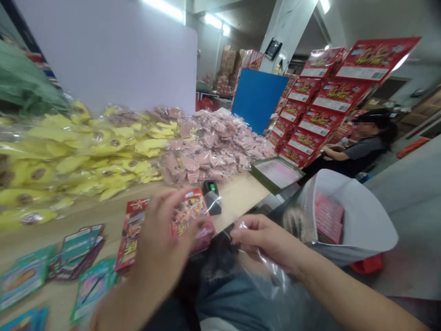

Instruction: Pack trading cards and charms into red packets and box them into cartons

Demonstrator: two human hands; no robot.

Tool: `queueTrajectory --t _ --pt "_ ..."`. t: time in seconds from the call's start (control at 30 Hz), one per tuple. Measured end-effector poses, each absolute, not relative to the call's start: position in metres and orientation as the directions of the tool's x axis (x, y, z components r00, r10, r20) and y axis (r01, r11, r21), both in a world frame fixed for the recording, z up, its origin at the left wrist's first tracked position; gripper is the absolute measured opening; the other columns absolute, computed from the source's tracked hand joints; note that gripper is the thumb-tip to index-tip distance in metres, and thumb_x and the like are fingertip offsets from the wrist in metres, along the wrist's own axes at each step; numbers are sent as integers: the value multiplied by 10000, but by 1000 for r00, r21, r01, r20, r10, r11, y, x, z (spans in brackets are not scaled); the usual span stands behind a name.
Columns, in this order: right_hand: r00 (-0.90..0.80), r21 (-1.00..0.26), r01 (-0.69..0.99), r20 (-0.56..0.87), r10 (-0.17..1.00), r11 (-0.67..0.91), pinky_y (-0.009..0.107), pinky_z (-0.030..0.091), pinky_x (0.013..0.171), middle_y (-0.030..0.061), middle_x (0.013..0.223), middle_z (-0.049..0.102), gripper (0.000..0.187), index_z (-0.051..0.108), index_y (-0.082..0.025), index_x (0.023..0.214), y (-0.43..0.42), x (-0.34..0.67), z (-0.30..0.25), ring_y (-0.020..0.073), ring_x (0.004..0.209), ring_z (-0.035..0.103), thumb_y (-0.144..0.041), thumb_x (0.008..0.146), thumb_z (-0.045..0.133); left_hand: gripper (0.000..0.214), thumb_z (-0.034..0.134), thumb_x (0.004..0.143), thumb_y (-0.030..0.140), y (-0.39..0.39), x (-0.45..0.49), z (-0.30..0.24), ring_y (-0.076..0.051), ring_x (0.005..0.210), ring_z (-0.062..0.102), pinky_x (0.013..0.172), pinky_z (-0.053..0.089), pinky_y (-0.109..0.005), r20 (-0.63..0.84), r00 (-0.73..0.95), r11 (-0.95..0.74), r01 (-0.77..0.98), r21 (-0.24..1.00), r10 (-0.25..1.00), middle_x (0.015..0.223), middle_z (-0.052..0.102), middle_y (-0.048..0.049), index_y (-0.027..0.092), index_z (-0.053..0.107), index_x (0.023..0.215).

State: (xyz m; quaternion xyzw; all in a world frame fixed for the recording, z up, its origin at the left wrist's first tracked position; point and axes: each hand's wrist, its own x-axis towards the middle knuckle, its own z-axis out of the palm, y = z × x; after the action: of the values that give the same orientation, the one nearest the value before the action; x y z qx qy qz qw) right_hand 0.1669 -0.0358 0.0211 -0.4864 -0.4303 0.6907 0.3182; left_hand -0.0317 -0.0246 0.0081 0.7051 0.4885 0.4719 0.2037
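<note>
My left hand (161, 239) is raised near the table's front edge, fingers curled around a small red printed box (193, 220) wrapped in clear film. To its right, my right hand (262, 239) pinches the mouth of a clear plastic bag (275, 276) that hangs down over my lap. Another flat red box (129, 234) lies on the wooden table (237, 197) just left of my left hand. Teal printed cards (77, 246) are scattered at the front left.
Piles of bagged yellow toys (79, 156) and pink toys (213, 147) cover the back of the table. A small black device (211, 195) and a dark tray (275, 174) sit to the right. A white bin (354, 220) holds pink packs. A seated person (361, 147) works beside stacked red cartons (320, 105).
</note>
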Motion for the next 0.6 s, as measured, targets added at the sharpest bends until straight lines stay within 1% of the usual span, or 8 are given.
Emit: queueTrajectory --t 0.13,0.23,0.27,0.33,0.37,0.43,0.5,0.6 --pt "-382 -862 -227 -350 855 -454 204 464 455 -39 560 596 228 481 -182 739 -29 116 30 94 452 571 -350 718 634 976 708 612 474 -74 -20 -10 -310 1253 336 1006 359 -418 573 234 -601 514 612 785 1383 333 -127 206 183 1389" --pt "-536 -890 -181 -267 801 -418 288 510 672 36 730 641 252 538 -161 856 -28 94 37 134 678 633 -407 806 514 542 531 810 253 -78 -36 -18 -239 1244 382 1037 328 -404 474 37 -435 467 770 880 1349 423 -81 221 354 1321" --pt "-546 -946 -97 -209 811 -309 297 505 687 50 759 640 288 555 -157 877 -27 90 37 142 704 626 -428 832 469 395 460 847 215 -75 -46 -18 -215 1201 441 1023 349 -385 399 -33 -354 398 847 916 1286 501 -65 218 463 1242" --pt "-488 -979 143 61 871 149 326 494 699 66 829 633 285 573 -171 907 -26 87 36 166 752 609 -429 835 473 300 391 881 223 -70 -67 -15 -195 1077 554 950 427 -358 212 -122 -186 195 963 970 1149 614 -56 198 568 1122" --pt "-456 -860 282 271 848 426 355 480 739 76 900 627 260 572 -187 948 -24 86 36 190 816 598 -403 815 521 305 391 884 242 -69 -76 -13 -196 1024 587 910 457 -355 139 -138 -126 99 987 981 1107 638 -60 187 566 1126" --pt "-485 -394 497 613 624 773 442 395 875 102 1098 573 351 539 -218 1082 -20 82 37 262 1024 521 -342 762 611 346 418 875 260 -69 -89 -7 -193 982 606 875 472 -343 114 -131 -114 14 993 985 1093 646 -61 183 514 1198" --pt "-611 1 554 680 406 833 504 297 946 127 1230 493 494 472 -222 1205 -15 76 44 318 1157 407 -337 750 626 365 430 870 238 -69 -96 0 -171 982 595 882 450 -307 195 -89 -186 101 977 977 1081 651 -42 197 489 1228" --pt "-718 207 513 635 284 833 503 281 946 150 1258 468 493 467 -200 1227 -6 66 61 330 1183 364 -332 771 601 324 395 875 179 -66 -103 15 -129 881 598 818 436 -241 314 36 -307 346 887 949 959 672 -21 188 535 1166"
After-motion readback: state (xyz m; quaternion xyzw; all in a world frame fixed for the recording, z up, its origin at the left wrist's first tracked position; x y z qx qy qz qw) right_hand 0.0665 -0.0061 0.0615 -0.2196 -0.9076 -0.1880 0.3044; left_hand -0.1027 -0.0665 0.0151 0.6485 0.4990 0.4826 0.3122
